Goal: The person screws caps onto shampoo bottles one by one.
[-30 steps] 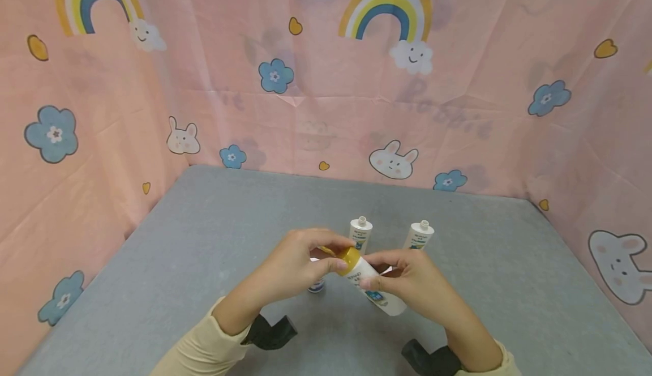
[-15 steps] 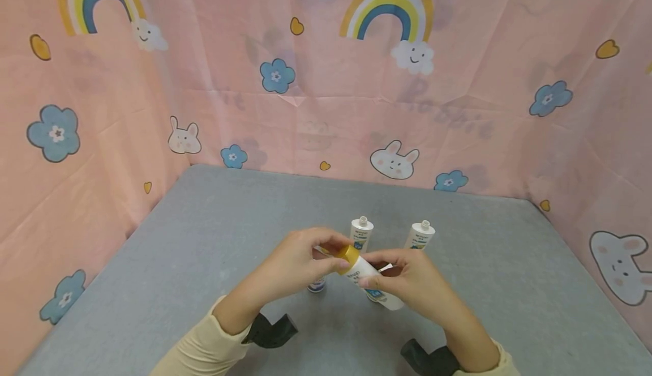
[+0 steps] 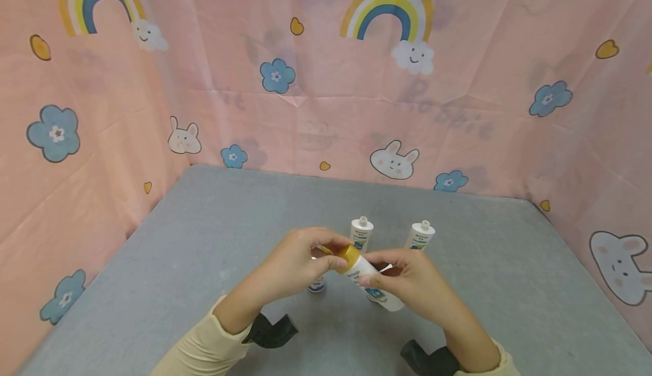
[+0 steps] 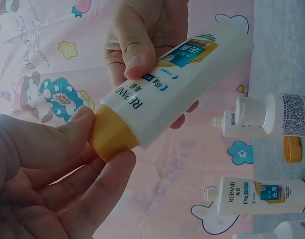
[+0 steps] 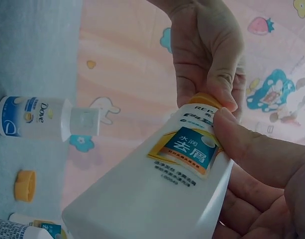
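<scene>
A white REPAND shampoo bottle [image 3: 356, 272] is held tilted above the table, its yellow cap [image 3: 350, 256] toward the upper left. My left hand [image 3: 295, 260] pinches that cap between thumb and fingers, as the left wrist view shows closely. The bottle's body is gripped by my right hand [image 3: 407, 277], with the thumb on the label side [image 5: 187, 149]. In the left wrist view the cap sits against the bottle's shoulder, covering the neck. Behind my hands stand two similar bottles without caps, one in the middle [image 3: 361, 232] and one to the right [image 3: 420, 234].
A white Dove bottle [image 5: 43, 119] stands on the grey table [image 3: 244, 212], partly behind my left hand in the head view. A loose yellow cap [image 4: 292, 149] lies near a white-capped bottle [image 4: 274, 115] with dense print. Pink printed cloth [image 3: 316, 110] encloses the table's back and sides.
The held bottle's base has shifted slightly up and left since a second ago. Both hands stay in nearly the same place and keep their hold on cap and body.
</scene>
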A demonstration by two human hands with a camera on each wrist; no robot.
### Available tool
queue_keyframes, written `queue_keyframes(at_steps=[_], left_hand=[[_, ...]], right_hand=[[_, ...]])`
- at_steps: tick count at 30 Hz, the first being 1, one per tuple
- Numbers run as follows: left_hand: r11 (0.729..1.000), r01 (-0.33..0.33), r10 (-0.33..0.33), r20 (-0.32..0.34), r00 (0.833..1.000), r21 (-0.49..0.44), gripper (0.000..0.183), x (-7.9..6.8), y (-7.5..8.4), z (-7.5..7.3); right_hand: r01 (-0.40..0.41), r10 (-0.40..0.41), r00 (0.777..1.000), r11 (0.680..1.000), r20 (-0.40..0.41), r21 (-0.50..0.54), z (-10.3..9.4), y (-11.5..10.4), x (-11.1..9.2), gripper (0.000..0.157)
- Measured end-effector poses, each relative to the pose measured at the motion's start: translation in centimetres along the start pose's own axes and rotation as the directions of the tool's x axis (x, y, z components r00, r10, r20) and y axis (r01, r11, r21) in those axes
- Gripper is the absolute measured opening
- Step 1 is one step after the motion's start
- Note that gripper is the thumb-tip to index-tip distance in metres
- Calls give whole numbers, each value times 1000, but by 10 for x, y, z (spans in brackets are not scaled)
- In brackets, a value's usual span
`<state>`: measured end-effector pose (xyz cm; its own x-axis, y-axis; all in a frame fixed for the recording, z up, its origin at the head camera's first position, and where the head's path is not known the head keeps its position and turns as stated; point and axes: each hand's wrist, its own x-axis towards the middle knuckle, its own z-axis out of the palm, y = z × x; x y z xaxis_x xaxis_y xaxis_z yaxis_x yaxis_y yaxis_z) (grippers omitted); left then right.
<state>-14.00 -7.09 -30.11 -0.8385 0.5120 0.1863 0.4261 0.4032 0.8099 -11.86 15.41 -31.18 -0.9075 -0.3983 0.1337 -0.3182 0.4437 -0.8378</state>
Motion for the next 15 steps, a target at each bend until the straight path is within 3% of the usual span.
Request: queue_keyframes(at_steps=[15], left_hand=[[1000,-26,26,13,1000,-7,26,0,-1,-2]], right_hand=[[0,-1,1000,1000,19,17,-2,2,1,32]])
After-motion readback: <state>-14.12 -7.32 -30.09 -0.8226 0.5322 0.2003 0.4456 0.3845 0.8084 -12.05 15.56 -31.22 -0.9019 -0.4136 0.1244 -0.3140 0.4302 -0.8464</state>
